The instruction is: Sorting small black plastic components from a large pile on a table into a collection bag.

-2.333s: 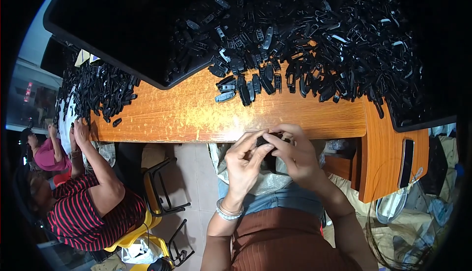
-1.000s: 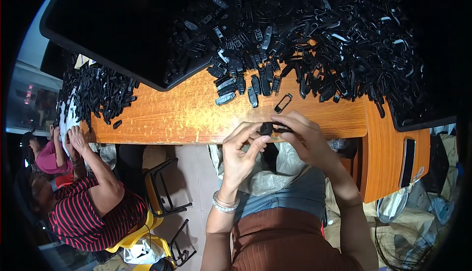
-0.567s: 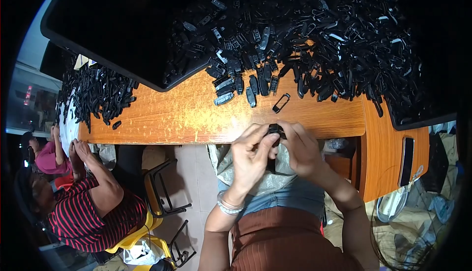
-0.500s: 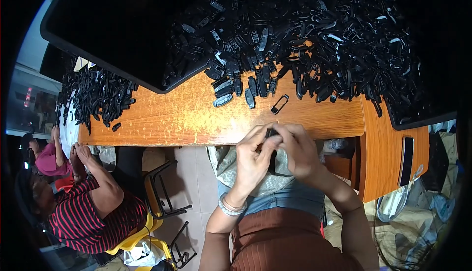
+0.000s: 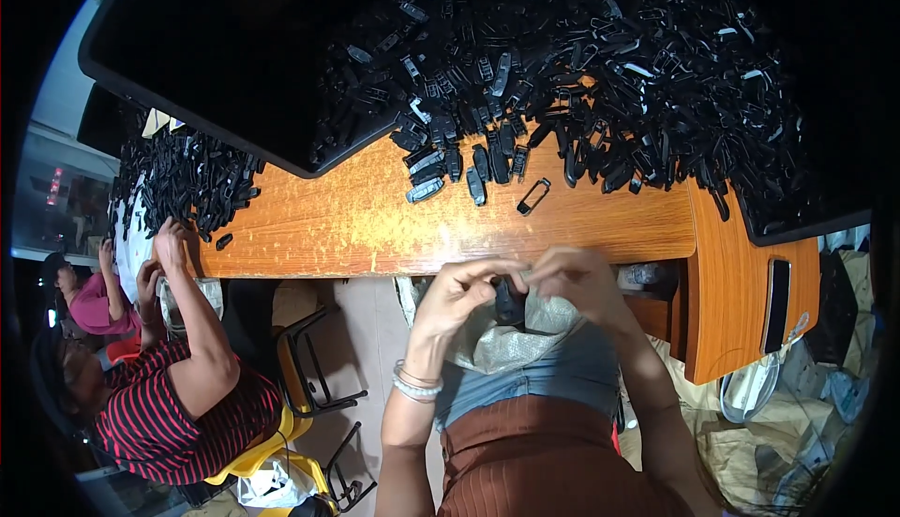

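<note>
Black, likely plastic, the small piece in our head view shows between our left hand and blurred right hand, at the woven sack's mouth. Our fingers curl; we cannot tell whether either hand grips anything. We judge the piece light, stiff, slightly slippery, best pinched along its long sides.

We see a rust-brown, fine-ribbed knit top on the torso, its hem meeting faded blue denim trousers with a front seam. On the left wrist we count two pieces: a whitish beaded bracelet and a thin, light-toned band beside it. Left hand and right hand bare; sleeve ends we can't make out.
</note>
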`<action>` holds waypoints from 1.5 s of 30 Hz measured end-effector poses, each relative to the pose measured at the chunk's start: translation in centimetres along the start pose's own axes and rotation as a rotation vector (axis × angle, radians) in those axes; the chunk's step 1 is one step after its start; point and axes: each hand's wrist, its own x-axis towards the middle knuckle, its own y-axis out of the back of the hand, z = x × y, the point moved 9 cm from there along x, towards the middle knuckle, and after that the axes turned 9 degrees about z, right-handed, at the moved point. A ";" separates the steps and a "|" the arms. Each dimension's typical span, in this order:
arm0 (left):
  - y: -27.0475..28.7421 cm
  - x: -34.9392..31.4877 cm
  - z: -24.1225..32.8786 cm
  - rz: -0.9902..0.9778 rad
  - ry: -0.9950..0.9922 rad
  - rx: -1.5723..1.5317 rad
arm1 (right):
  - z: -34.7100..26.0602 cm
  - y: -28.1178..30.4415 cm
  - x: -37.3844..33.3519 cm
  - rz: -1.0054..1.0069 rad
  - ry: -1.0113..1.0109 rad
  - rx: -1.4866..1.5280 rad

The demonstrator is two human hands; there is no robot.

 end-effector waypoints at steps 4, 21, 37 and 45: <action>1.6 3.9 5.4 0.320 -0.434 1.227 | -1.8 3.0 2.7 0.445 0.246 -0.723; 0.0 7.6 4.2 0.058 -0.366 1.413 | -2.2 3.1 3.1 0.479 0.209 -0.648; 0.4 2.1 2.7 0.287 -0.172 0.738 | -4.5 1.9 1.0 0.309 0.273 -0.448; 0.1 1.6 2.7 0.350 -0.142 0.544 | -4.3 0.9 0.5 0.259 0.378 -0.618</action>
